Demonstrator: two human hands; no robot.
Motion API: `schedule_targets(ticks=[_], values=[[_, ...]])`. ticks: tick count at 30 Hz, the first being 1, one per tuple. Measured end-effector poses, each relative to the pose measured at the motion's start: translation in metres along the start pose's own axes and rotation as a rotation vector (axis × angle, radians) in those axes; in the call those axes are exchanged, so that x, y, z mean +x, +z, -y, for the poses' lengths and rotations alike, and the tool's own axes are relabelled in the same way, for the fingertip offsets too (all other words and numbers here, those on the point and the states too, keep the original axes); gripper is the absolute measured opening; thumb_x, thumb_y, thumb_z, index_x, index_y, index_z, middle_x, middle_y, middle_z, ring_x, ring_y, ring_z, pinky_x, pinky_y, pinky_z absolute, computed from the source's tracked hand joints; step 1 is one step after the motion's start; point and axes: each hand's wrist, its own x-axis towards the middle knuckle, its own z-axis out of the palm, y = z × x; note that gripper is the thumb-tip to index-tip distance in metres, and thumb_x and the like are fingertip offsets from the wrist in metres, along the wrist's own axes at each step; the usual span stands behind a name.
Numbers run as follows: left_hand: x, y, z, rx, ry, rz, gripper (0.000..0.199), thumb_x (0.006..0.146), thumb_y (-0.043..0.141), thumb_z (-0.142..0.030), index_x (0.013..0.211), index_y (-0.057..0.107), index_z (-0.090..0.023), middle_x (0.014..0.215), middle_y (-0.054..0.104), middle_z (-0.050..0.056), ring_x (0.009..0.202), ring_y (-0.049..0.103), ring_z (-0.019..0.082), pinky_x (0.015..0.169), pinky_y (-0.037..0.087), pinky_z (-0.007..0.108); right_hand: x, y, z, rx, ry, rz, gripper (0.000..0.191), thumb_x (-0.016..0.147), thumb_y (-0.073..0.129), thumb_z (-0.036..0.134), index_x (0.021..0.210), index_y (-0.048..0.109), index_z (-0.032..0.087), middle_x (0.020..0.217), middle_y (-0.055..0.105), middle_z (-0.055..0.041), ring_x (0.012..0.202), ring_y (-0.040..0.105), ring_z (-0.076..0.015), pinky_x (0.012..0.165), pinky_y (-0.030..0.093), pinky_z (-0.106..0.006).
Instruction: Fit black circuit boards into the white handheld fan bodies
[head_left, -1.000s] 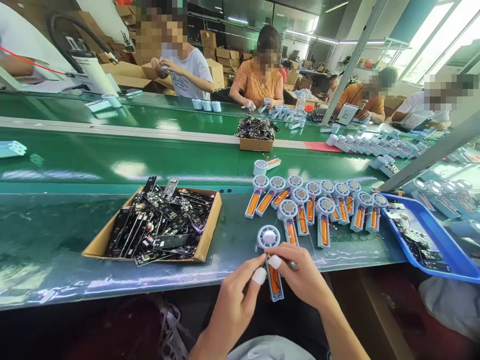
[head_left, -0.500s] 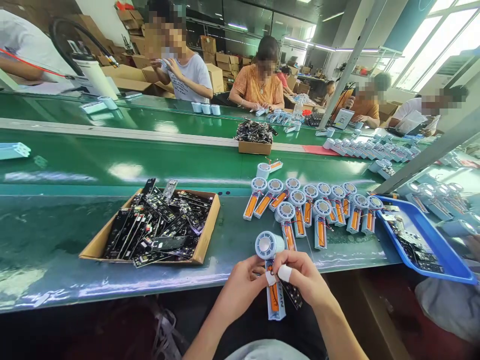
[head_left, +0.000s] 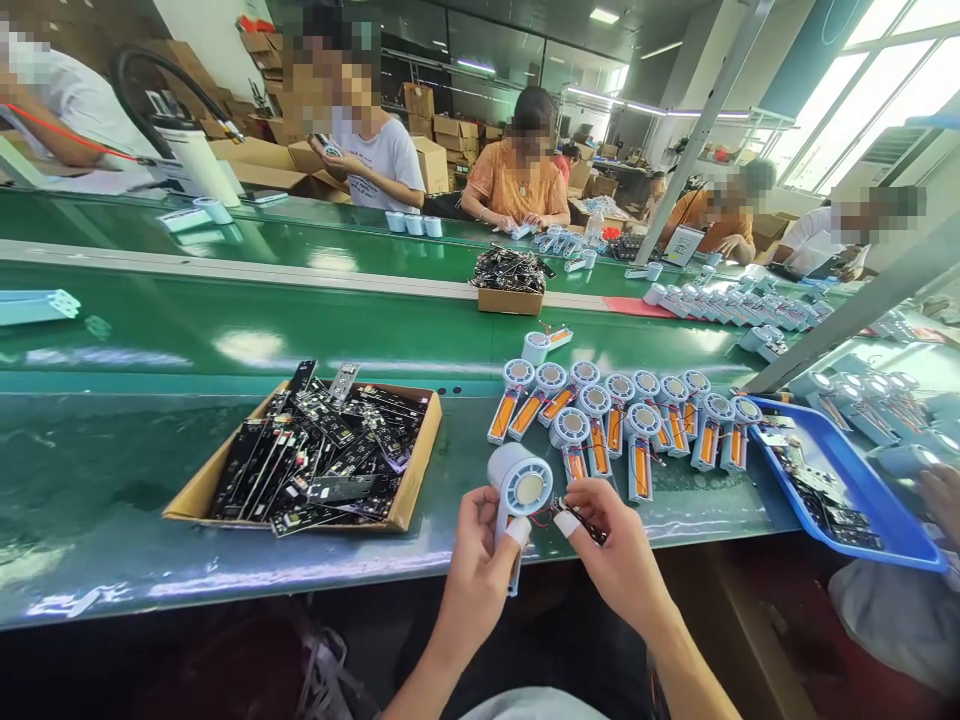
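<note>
A shiny green table [head_left: 97,480] holds an open brown cardboard box [head_left: 421,460], light-blue plastic fans [head_left: 641,455] and a blue plastic tray [head_left: 894,505].

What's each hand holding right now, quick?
Left hand: closed around a light-blue fan.
Right hand: closed, pinching a dark circuit board between thumb and fingers.

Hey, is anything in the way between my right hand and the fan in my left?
Nothing solid that I can see. Only thin red wires cross the gap between the blue fan in your left hand and your right hand, which holds a dark circuit board.
</note>
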Motion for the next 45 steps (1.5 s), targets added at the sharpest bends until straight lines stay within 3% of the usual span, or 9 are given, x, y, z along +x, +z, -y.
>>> schedule_targets(ticks=[7,11,14,18,24,29,36,41,45], values=[[0.003,-0.002,-0.002,0.065,-0.024,0.011,0.029,0.084,0.064,-0.034,0.103,0.046,-0.021,0.090,0.062,0.000,0.070,0.057,0.013,0.066,0.046,0.026,-0.009,-0.012,0.038,-0.751,-0.210,0.407,0.015,0.097,0.051,0.020,0.095,0.065,0.020,0.080,0.070,-0.0041,0.065,0.065,-0.0190,0.058,0.037,-0.026],[0.001,-0.005,-0.006,0.033,-0.072,0.089,0.031,0.085,0.062,-0.042,0.103,0.047,-0.022,0.088,0.062,-0.001,0.069,0.058,0.014,0.065,0.046,0.026,-0.009,-0.010,0.045,-0.584,-0.265,0.536,0.011,0.088,0.061,0.015,0.097,0.065,0.021,0.088,0.073,-0.0042,0.077,0.067,-0.0207,0.064,0.040,-0.026],[-0.003,-0.009,-0.007,-0.085,-0.148,0.134,0.035,0.091,0.050,-0.056,0.104,0.048,-0.023,0.084,0.062,-0.002,0.066,0.057,0.014,0.061,0.045,0.026,-0.006,-0.002,0.036,-0.197,-0.105,0.548,0.020,0.093,0.053,0.015,0.075,0.059,0.020,0.066,0.067,0.0011,0.059,0.060,-0.0130,0.058,0.038,-0.022],[-0.008,-0.011,-0.004,-0.210,-0.185,0.207,0.033,0.090,0.054,-0.053,0.107,0.049,-0.025,0.097,0.064,0.000,0.075,0.060,0.015,0.063,0.045,0.026,-0.009,0.016,0.016,0.275,0.149,0.466,0.043,0.099,0.048,0.046,0.064,0.045,0.021,0.048,0.049,0.0055,0.041,0.040,-0.0075,0.046,0.030,-0.020],[-0.011,-0.006,0.004,-0.065,-0.057,0.193,0.044,0.079,0.072,-0.034,0.115,0.048,-0.024,0.110,0.064,0.005,0.086,0.062,0.018,0.074,0.049,0.028,-0.017,0.035,0.003,0.575,0.181,0.313,0.058,0.094,0.042,0.071,0.064,0.040,0.022,0.044,0.037,0.0083,0.040,0.028,-0.0062,0.043,0.023,-0.021],[-0.011,-0.001,0.004,0.094,-0.029,0.113,0.040,0.084,0.066,-0.039,0.114,0.045,-0.022,0.109,0.065,0.008,0.089,0.064,0.020,0.075,0.050,0.029,-0.024,0.035,0.010,0.546,0.185,0.186,0.052,0.096,0.046,0.064,0.069,0.044,0.020,0.046,0.036,0.0089,0.043,0.029,-0.0066,0.046,0.026,-0.020],[-0.006,0.009,0.001,0.147,-0.016,-0.040,0.027,0.085,0.052,-0.028,0.110,0.042,-0.025,0.096,0.065,0.000,0.056,0.050,0.010,0.057,0.045,0.024,-0.048,0.044,0.009,0.331,0.044,-0.025,0.040,0.098,0.054,0.041,0.133,0.055,0.021,0.099,0.071,-0.0078,0.077,0.066,-0.0165,0.071,0.055,-0.025],[-0.007,0.008,0.002,0.125,-0.038,-0.039,0.028,0.088,0.053,-0.035,0.112,0.042,-0.025,0.106,0.066,0.005,0.074,0.061,0.016,0.067,0.050,0.028,-0.047,0.062,-0.001,0.054,-0.119,-0.236,0.040,0.100,0.047,0.025,0.137,0.060,0.022,0.123,0.071,-0.0124,0.109,0.069,-0.0247,0.091,0.058,-0.035],[-0.012,0.005,0.004,0.082,-0.045,-0.040,0.032,0.090,0.051,-0.038,0.118,0.042,-0.024,0.123,0.062,0.010,0.104,0.064,0.022,0.084,0.052,0.033,-0.040,0.072,-0.002,-0.172,-0.217,-0.280,0.047,0.098,0.041,0.017,0.144,0.053,0.020,0.109,0.074,-0.0138,0.089,0.074,-0.0220,0.075,0.061,-0.030]])
